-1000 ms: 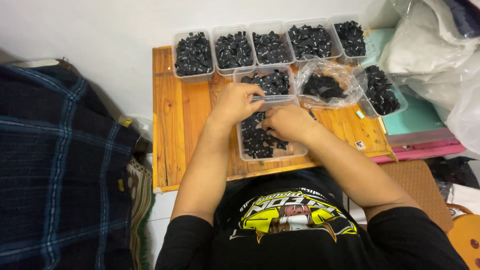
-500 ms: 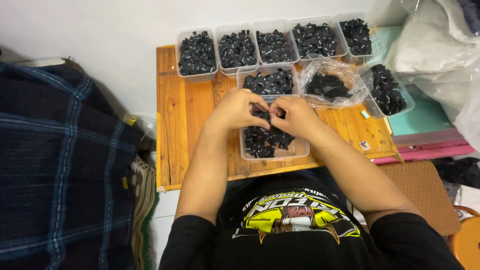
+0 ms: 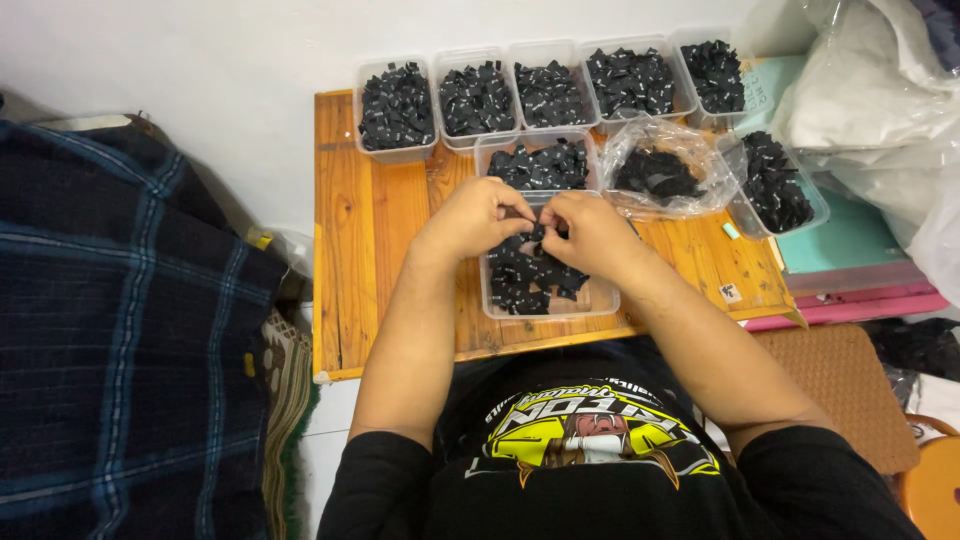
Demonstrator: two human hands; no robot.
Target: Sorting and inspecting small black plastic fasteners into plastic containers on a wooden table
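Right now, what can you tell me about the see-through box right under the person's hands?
The clear plastic box is a shallow rectangular tub with thin walls and rounded corners. It sits flat on the wooden table, near its front edge, just before another such tub. It is partly filled with small black pieces heaped loosely. The left hand and right hand meet over its far end, fingers pinching some pieces.

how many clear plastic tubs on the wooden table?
8. Five in the back row; one behind the hands; one under them; one far right. None visibly hidden.
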